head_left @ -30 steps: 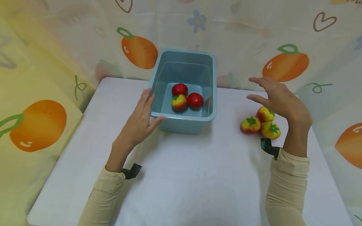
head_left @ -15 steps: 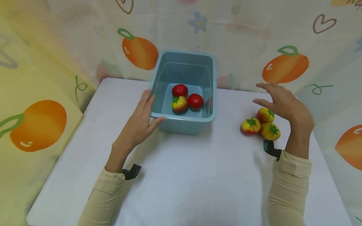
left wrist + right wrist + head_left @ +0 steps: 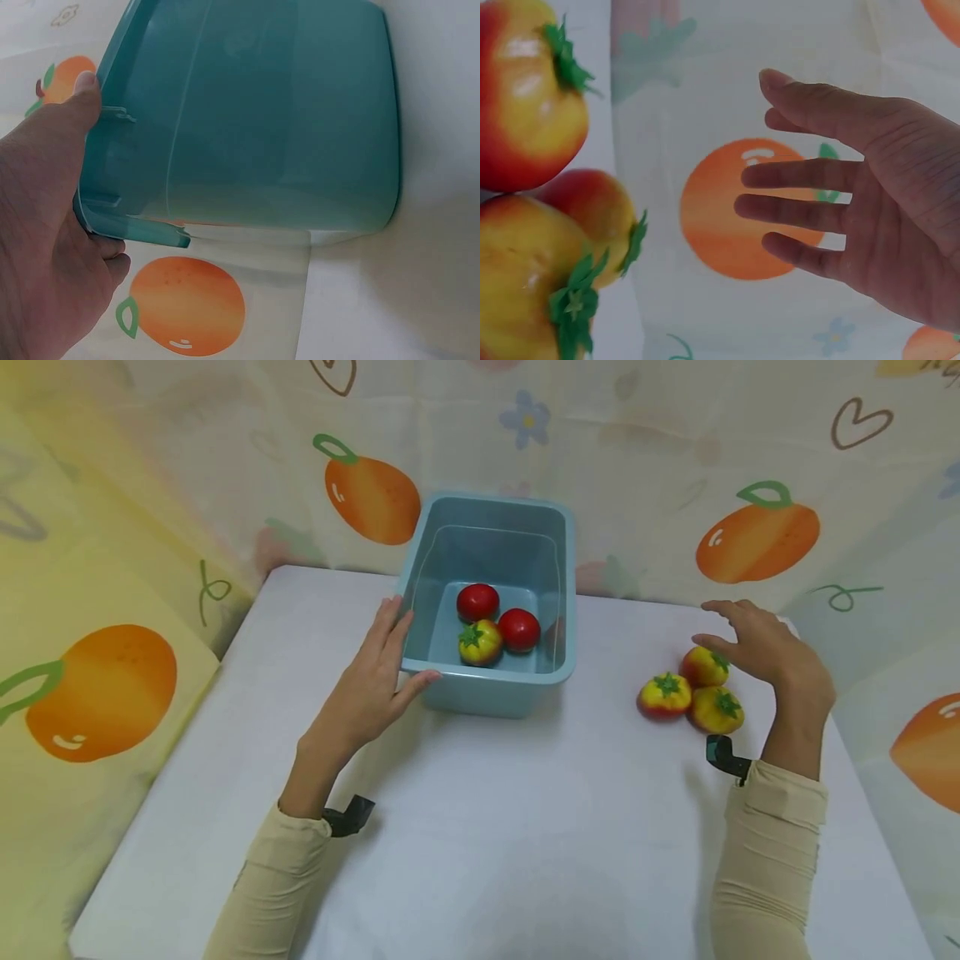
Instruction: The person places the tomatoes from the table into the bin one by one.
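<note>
A light blue plastic bin (image 3: 487,693) stands at the back of the white table in the head view. My left hand (image 3: 362,681) rests at its front left corner, fingers straight along the side and thumb on the front rim. Inside the bin lie two red round fruits (image 3: 477,602) and a yellow-red persimmon (image 3: 480,643) with a green leafy top. My right hand (image 3: 765,643) hovers, holding nothing, just beyond and right of three persimmons (image 3: 663,695) on the table. Its fingers are spread and loosely bent in the right wrist view; the persimmons (image 3: 525,277) lie apart from it.
A cloth printed with oranges and hearts (image 3: 615,452) hangs close behind the table (image 3: 480,827). More cloth closes off the left and right sides. Bare white tabletop lies between the bin and the three persimmons and along the front.
My right hand has moved right and a little nearer, lower in the head view. The persimmon in the bin has rolled slightly, turning its green top more upward. My left hand has stayed put.
</note>
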`<state>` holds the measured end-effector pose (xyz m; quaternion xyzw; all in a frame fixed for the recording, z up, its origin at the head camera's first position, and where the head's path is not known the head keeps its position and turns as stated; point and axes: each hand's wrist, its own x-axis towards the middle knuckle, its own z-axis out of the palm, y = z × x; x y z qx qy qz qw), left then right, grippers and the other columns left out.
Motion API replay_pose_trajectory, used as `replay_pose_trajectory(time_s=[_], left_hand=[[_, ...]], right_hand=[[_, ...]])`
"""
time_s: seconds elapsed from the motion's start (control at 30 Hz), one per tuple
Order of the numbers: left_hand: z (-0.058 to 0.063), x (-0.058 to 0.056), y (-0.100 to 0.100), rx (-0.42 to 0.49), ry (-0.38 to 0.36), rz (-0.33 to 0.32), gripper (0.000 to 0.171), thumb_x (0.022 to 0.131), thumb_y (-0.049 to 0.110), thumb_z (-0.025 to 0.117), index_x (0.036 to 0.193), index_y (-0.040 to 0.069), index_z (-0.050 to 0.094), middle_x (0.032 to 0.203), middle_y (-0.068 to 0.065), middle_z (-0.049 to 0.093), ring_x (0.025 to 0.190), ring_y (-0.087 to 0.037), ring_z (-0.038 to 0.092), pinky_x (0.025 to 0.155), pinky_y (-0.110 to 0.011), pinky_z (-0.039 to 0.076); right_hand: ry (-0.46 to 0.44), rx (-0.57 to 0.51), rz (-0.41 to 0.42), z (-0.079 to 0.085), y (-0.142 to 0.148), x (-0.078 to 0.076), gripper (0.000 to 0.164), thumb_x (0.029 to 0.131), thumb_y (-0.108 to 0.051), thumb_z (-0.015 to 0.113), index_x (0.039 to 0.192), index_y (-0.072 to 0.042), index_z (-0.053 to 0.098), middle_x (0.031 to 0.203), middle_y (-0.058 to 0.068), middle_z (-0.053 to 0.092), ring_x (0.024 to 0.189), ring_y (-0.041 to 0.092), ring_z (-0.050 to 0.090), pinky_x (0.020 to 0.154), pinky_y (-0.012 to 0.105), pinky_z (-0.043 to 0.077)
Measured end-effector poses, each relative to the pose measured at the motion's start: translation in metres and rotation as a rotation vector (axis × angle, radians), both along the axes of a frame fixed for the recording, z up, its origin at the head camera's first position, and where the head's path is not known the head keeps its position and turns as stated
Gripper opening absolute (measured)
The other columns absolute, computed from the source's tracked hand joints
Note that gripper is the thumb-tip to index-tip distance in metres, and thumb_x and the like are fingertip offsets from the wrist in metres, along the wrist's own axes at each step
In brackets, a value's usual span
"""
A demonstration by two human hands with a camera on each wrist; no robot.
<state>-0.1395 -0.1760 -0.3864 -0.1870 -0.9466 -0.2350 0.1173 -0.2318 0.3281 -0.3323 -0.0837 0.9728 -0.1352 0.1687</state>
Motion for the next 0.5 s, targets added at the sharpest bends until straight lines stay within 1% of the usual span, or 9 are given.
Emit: replay_pose_trajectory(time_s=[0.07, 0.17, 0.33, 0.5], left_hand=[[0.000, 0.000, 0.000, 0.005, 0.001, -0.001, 0.093, 0.097, 0.044, 0.072, 0.163, -0.004, 0.027, 0.176, -0.017, 0.013, 0.165, -0.037, 0.014, 0.122, -0.058, 0.038], [0.000, -0.001, 0.001, 0.011, 0.000, -0.001, 0.093, 0.097, 0.043, 0.073, 0.163, -0.004, 0.027, 0.176, -0.017, 0.013, 0.165, -0.037, 0.014, 0.122, -0.059, 0.038], [0.001, 0.000, 0.000, 0.004, -0.012, 0.011, 0.093, 0.097, 0.045, 0.072, 0.163, -0.003, 0.026, 0.177, -0.017, 0.012, 0.165, -0.037, 0.013, 0.121, -0.059, 0.039], [0.002, 0.001, -0.001, -0.004, -0.016, 0.011, 0.093, 0.098, 0.048, 0.069, 0.163, -0.004, 0.026, 0.176, -0.017, 0.013, 0.165, -0.037, 0.013, 0.122, -0.058, 0.038]], right_hand=[[-0.023, -0.006, -0.017, -0.006, 0.005, -0.002, 0.077, 0.106, -0.050, 0.054, 0.165, -0.007, 0.026, 0.161, 0.033, 0.031, 0.142, 0.055, 0.034, 0.112, 0.078, 0.035], [-0.047, -0.013, -0.033, -0.013, 0.010, -0.005, 0.075, 0.106, -0.044, 0.056, 0.163, -0.005, 0.028, 0.159, 0.034, 0.032, 0.140, 0.055, 0.035, 0.111, 0.078, 0.036], [-0.093, 0.004, -0.035, -0.026, 0.016, -0.009, 0.071, 0.106, -0.036, 0.059, 0.161, -0.002, 0.030, 0.159, 0.035, 0.031, 0.142, 0.057, 0.030, 0.113, 0.079, 0.031], [-0.137, 0.018, -0.028, -0.038, 0.021, -0.011, 0.071, 0.104, -0.027, 0.063, 0.160, 0.000, 0.030, 0.154, 0.037, 0.034, 0.139, 0.057, 0.032, 0.114, 0.079, 0.030]])
